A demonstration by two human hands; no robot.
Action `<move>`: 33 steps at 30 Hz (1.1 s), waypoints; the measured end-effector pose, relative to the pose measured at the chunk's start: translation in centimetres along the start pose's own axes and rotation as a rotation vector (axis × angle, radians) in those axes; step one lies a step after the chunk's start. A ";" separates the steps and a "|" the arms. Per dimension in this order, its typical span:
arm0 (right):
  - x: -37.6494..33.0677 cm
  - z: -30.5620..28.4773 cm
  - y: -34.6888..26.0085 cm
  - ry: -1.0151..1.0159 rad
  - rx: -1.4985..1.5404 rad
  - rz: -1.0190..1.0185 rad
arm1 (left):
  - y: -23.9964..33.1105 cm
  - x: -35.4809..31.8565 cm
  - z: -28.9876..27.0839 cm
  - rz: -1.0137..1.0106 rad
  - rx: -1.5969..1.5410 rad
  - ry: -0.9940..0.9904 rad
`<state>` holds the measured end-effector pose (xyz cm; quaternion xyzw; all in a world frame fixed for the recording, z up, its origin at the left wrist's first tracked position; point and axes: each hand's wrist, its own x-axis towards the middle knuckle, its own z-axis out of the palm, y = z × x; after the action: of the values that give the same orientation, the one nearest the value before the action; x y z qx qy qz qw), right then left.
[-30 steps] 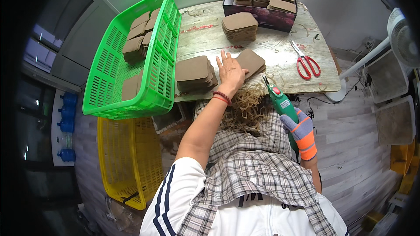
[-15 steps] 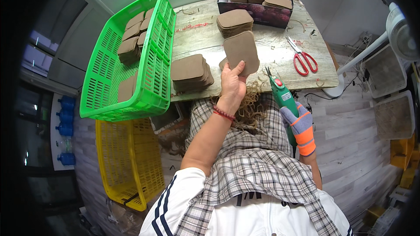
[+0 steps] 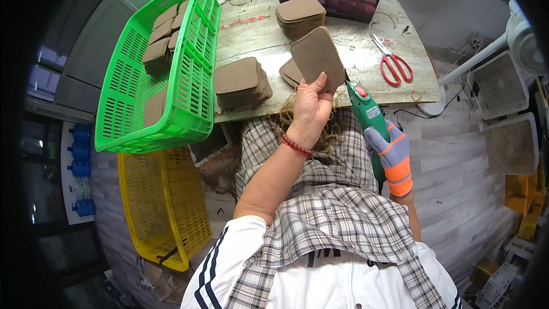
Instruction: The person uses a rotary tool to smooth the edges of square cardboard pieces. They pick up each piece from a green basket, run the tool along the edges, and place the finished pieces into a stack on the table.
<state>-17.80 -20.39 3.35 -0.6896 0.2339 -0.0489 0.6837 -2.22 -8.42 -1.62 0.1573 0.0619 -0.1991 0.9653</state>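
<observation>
Between thumb and fingers, my left hand (image 3: 313,105) pinches a flat brown fabric pad (image 3: 317,57) with rounded corners, held up over the table's near edge. My right hand (image 3: 392,151), in a grey and orange glove, is closed around a green handheld electric cutter (image 3: 366,109) with a red button. The cutter's tip is at the pad's right edge; whether it touches cannot be made out. Behind the held pad, another brown pad (image 3: 290,72) lies partly hidden. Stacks of similar pads stand to the left (image 3: 240,80) and farther back (image 3: 300,14). Curly brown trimmings (image 3: 329,137) lie on my checked apron.
A green plastic crate (image 3: 194,88) holding pads stands at the table's left. At the back, a dark box (image 3: 331,1) holds more stacks. Red-handled scissors (image 3: 392,63) lie on the right. A yellow crate (image 3: 166,206) is below left, a white fan (image 3: 523,40) at far right.
My left hand has shifted right and tilted the pad, bringing its right edge to the cutter's tip. The cutter has stayed nearly in place. The whole view has shifted slightly.
</observation>
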 end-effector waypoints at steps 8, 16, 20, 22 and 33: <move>-0.3 0.1 -1.1 0.037 -0.036 -0.046 | -1.3 -1.8 -2.2 -0.089 0.128 -0.064; -0.4 -0.7 -1.4 0.012 -0.038 -0.040 | 0.6 -3.0 -4.0 -0.095 0.381 -0.141; -0.6 -0.8 -1.5 -0.040 -0.068 -0.012 | 4.1 -2.1 -4.1 -0.059 0.587 -0.158; -0.6 -0.6 -1.4 -0.065 -0.062 -0.012 | 6.3 -1.5 -3.8 0.015 0.742 -0.211; -0.9 -0.1 -0.6 -0.168 -0.198 -0.050 | 12.7 -1.1 -1.8 -0.188 1.164 -0.329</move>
<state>-18.48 -20.18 4.17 -0.7610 0.1625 0.0155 0.6279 1.80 3.60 0.38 0.6200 -0.1935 -0.3062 0.6960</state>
